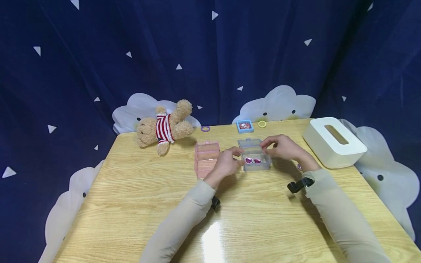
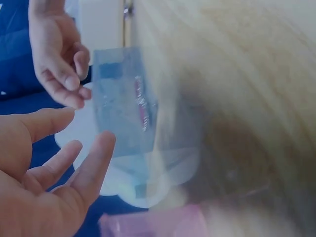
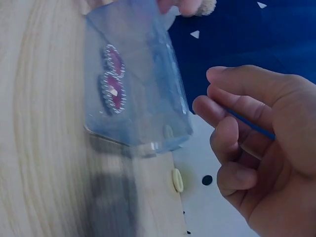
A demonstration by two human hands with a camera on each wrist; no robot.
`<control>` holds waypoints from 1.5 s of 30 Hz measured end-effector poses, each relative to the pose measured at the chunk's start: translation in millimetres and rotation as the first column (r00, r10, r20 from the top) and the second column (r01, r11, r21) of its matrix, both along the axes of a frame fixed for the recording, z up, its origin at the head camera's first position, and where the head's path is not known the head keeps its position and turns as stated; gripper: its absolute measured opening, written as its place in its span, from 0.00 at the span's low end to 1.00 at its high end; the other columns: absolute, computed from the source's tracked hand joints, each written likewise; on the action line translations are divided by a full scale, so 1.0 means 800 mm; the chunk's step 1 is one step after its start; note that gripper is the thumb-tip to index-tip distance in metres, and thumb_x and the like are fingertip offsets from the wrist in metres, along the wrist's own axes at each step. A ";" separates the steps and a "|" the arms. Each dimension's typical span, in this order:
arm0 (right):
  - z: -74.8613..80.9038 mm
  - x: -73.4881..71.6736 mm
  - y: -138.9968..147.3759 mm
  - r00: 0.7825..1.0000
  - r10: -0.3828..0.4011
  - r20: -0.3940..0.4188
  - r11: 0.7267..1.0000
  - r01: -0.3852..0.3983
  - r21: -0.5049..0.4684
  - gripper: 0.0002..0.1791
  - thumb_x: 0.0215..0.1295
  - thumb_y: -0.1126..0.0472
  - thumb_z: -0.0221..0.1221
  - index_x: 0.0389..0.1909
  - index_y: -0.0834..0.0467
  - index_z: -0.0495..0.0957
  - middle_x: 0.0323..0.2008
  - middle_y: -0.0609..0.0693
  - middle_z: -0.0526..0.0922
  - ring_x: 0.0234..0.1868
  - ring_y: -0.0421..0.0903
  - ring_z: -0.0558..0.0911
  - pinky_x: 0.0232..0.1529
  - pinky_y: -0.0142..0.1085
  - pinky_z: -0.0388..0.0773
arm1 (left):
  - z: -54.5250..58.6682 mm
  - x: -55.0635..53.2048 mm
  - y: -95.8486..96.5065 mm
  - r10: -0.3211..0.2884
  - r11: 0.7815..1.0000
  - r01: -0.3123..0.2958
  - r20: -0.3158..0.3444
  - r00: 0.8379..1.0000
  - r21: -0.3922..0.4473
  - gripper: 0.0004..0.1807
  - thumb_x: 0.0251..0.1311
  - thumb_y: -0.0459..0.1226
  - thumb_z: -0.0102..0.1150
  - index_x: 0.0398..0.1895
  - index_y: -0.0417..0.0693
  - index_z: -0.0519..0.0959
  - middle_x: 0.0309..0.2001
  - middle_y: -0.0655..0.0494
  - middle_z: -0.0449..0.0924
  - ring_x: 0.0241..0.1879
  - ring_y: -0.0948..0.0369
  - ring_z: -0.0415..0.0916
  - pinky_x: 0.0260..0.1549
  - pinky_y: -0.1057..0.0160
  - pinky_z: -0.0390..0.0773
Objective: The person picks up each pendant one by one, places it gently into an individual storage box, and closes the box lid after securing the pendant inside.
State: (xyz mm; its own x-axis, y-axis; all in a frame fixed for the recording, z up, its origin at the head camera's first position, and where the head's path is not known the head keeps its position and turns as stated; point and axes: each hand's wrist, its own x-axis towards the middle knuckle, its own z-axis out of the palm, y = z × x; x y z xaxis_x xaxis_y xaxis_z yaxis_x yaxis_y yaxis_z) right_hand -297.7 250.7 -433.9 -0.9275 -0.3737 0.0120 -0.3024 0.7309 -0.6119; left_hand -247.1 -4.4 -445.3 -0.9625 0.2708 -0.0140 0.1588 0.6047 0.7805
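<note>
A translucent blue box (image 1: 257, 167) stands on the table with its lid (image 1: 249, 143) swung back. Inside lie two pink gems with sparkling silver edges (image 1: 248, 160), also showing through the wall in the right wrist view (image 3: 115, 91). My left hand (image 1: 227, 162) is at the box's left side, fingers spread and holding nothing in the left wrist view (image 2: 54, 173). On the other side, my right hand (image 1: 283, 147) hovers by the box's right edge. Its fingers are loosely bent with nothing between them in the right wrist view (image 3: 261, 133).
A pink translucent box (image 1: 205, 167) stands open left of the blue one. Behind are a purple ring (image 1: 205, 129), a blue-framed square (image 1: 245, 126) and a yellow ring (image 1: 262, 124). A teddy bear (image 1: 164, 128) lies back left; a white tissue box (image 1: 335, 144) stands right. Another small gem (image 1: 299, 167) lies by my right wrist.
</note>
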 end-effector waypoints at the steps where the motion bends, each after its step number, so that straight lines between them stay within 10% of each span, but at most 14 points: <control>1: 0.002 0.000 0.002 1.000 -0.008 -0.009 1.000 0.008 -0.001 0.13 0.63 0.60 0.66 0.48 0.57 0.85 0.41 0.50 0.88 0.46 0.51 0.80 0.46 0.39 0.74 | 0.002 0.000 -0.004 -0.006 1.000 0.006 -0.005 1.000 0.015 0.21 0.62 0.37 0.66 0.58 0.49 0.80 0.52 0.48 0.84 0.44 0.55 0.87 0.37 0.68 0.83; 11: 0.007 -0.001 0.033 0.996 -0.086 0.011 0.994 0.087 -0.062 0.13 0.68 0.56 0.62 0.50 0.55 0.83 0.41 0.54 0.86 0.32 0.51 0.83 0.30 0.34 0.80 | 0.021 0.011 -0.056 -0.041 0.992 0.048 -0.068 0.997 0.117 0.18 0.62 0.35 0.66 0.55 0.45 0.81 0.47 0.46 0.85 0.41 0.53 0.85 0.41 0.64 0.84; 22: 0.007 0.000 0.055 0.985 -0.168 0.031 0.976 0.171 -0.135 0.17 0.69 0.57 0.62 0.53 0.61 0.80 0.44 0.62 0.84 0.33 0.51 0.86 0.35 0.40 0.85 | 0.017 0.014 -0.104 0.004 0.986 0.023 -0.162 0.987 0.165 0.16 0.60 0.30 0.65 0.51 0.37 0.82 0.47 0.39 0.86 0.45 0.48 0.85 0.46 0.58 0.85; 34: -0.011 -0.006 0.081 0.955 -0.297 -0.016 0.953 0.295 -0.075 0.17 0.66 0.58 0.63 0.51 0.64 0.81 0.42 0.61 0.86 0.33 0.39 0.79 0.31 0.29 0.75 | 0.009 0.026 -0.150 0.113 0.977 -0.099 -0.064 0.992 0.189 0.18 0.59 0.32 0.67 0.54 0.42 0.81 0.50 0.39 0.84 0.47 0.47 0.85 0.40 0.61 0.86; 45: -0.027 -0.011 0.091 0.936 -0.339 0.095 0.940 0.342 -0.019 0.23 0.67 0.55 0.62 0.57 0.63 0.77 0.55 0.65 0.80 0.52 0.58 0.78 0.44 0.36 0.71 | -0.002 0.031 -0.181 0.195 0.959 -0.182 -0.039 0.980 0.218 0.17 0.59 0.33 0.67 0.53 0.44 0.83 0.47 0.40 0.85 0.45 0.47 0.84 0.35 0.68 0.81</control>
State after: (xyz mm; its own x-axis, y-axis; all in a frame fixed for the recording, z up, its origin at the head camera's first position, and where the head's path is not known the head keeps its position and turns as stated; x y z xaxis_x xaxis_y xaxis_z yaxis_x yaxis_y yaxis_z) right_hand -306.6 323.4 -455.2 -0.9970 -0.0365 -0.0687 0.0171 0.7583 -0.6516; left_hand -222.7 -148.9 -446.6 -0.9937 0.0750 0.0833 0.1083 0.4499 0.8865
